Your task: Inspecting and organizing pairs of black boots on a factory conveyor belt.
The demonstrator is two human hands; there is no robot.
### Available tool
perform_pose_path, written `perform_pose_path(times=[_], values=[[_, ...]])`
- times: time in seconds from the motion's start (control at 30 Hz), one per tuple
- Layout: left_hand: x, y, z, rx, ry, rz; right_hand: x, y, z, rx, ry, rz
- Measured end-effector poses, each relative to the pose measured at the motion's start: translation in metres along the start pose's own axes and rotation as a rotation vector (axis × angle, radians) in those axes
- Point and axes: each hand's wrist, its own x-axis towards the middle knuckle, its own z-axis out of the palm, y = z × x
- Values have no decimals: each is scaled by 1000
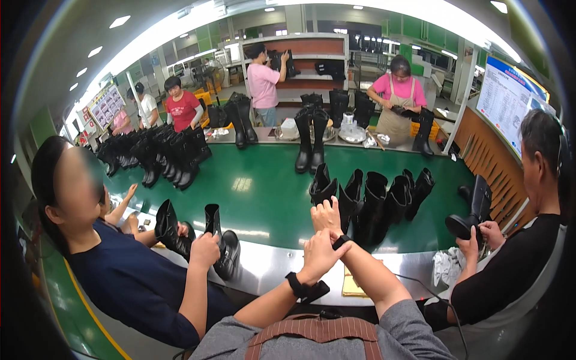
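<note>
My left hand (pixel 321 257) lies against my right wrist, fingers closed at the black wristband (pixel 341 242) there. Just beyond it, my right hand (pixel 327 215) is raised with bent, slightly spread fingers and nothing visible in it. Another black band (pixel 296 284) circles my left wrist. Directly behind my right hand stands a black boot (pixel 323 183), partly covered by it; I cannot tell if they touch. To its right, several tall black boots (pixel 375 201) stand upright in a cluster on the green table surface (pixel 264 207).
A metal ledge (pixel 270 267) runs along the near side, with yellow pads (pixel 354 284) on it. On my left a co-worker handles black boots (pixel 174 231); on my right another holds a boot (pixel 477 210). A dark cable (pixel 435 294) curves beside my right arm. Crumpled white paper (pixel 447 267) lies nearby.
</note>
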Motion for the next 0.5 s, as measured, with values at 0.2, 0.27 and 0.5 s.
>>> perform_pose_path(times=[0.2,0.27,0.5], values=[[6,-17,7,-100,-272,-237,-24,-4,21,20,-135,-78],[7,-22,12,-138,-299,-245,-30,-6,26,-6,-127,-92],[-8,-34,33,-117,-191,-189,-44,-12,33,-24,-134,-100]])
